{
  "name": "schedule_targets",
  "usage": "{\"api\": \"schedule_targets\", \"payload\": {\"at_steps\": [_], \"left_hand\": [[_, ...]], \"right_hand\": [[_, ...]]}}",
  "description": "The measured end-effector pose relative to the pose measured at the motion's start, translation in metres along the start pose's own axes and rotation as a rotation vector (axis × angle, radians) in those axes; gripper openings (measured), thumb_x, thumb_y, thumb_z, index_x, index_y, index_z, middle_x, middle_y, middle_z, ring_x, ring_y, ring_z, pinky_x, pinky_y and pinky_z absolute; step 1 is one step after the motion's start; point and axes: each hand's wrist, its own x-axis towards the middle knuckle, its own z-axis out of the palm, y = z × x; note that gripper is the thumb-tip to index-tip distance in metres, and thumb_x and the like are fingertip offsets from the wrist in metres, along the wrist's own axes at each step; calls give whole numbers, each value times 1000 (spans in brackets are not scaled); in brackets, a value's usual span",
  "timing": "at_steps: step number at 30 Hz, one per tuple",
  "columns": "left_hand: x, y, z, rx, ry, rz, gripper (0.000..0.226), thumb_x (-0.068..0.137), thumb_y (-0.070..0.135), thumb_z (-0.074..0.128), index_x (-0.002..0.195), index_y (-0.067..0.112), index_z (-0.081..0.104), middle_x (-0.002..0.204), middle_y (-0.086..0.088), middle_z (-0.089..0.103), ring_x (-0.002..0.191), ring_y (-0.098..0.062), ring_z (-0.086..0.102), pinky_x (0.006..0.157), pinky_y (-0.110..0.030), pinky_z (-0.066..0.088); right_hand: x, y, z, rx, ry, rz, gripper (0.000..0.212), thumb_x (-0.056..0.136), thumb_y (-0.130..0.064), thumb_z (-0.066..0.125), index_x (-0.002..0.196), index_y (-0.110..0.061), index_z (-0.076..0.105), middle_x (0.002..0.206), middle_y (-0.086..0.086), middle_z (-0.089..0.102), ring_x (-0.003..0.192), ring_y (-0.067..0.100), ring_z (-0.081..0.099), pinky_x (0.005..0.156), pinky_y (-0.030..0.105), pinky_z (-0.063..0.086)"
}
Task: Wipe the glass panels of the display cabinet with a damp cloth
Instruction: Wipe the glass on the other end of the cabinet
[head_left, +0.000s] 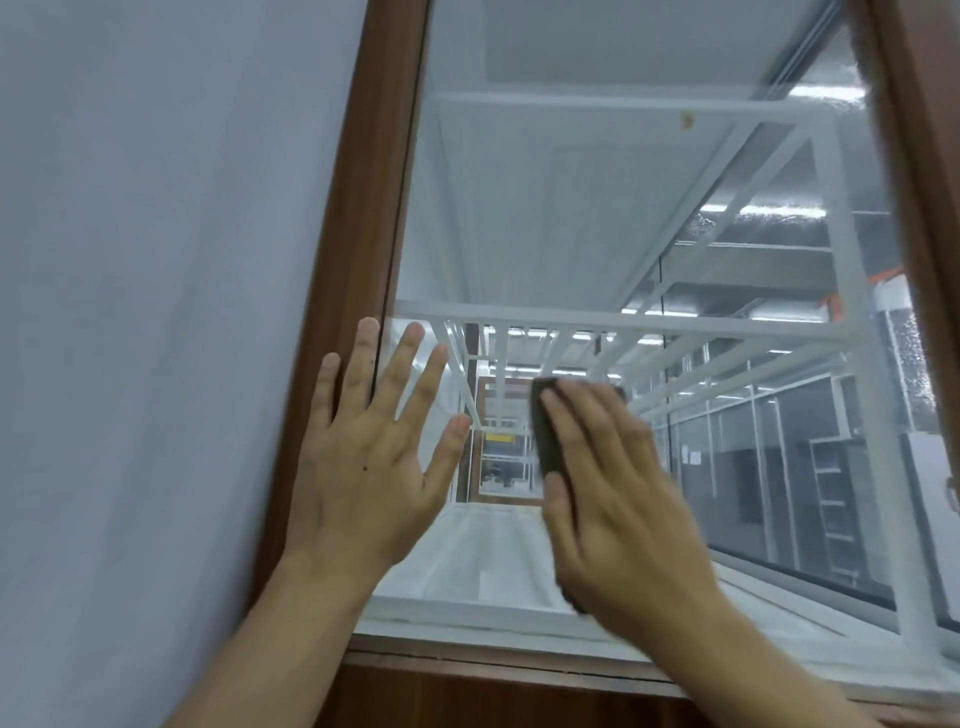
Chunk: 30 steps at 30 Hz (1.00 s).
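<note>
Nearest, the left hand (374, 457) lies flat with fingers spread, straddling the brown wooden frame (363, 208) and the edge of the glass panel (571, 208), with a pale wall (156, 260) to its left. Beside it the right hand (623, 499) presses a dark cloth (545, 431) to the glass with straight fingers, covering most of it. The cloth's long axis runs nearly upright, and white shelves (623, 325) show beyond.
</note>
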Motion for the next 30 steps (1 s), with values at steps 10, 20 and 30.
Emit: {"api": "schedule_targets", "payload": {"at_steps": [10,20,30], "left_hand": [[0,-2,1,-9,-1,13,66,105,56,24,162,22,29,171,-2,18,159,-26,6,128,-51,13],[-1,-3,2,-23,-11,0,66,105,58,23,163,25,25,172,0,15,159,-24,3,128,-52,13],[-5,-19,-4,-95,-38,-35,67,105,54,20,164,23,19,172,6,7,159,-16,-4,129,-45,5]], "right_hand": [[-5,-30,9,-8,8,-56,64,102,-33,34,160,-7,25,168,10,24,157,25,16,127,45,14],[20,-24,8,24,27,-10,63,104,-33,29,161,-7,24,170,10,18,158,24,8,127,44,9],[86,-10,5,71,127,220,64,101,-31,24,157,-1,30,163,17,29,153,32,19,128,50,14]]}}
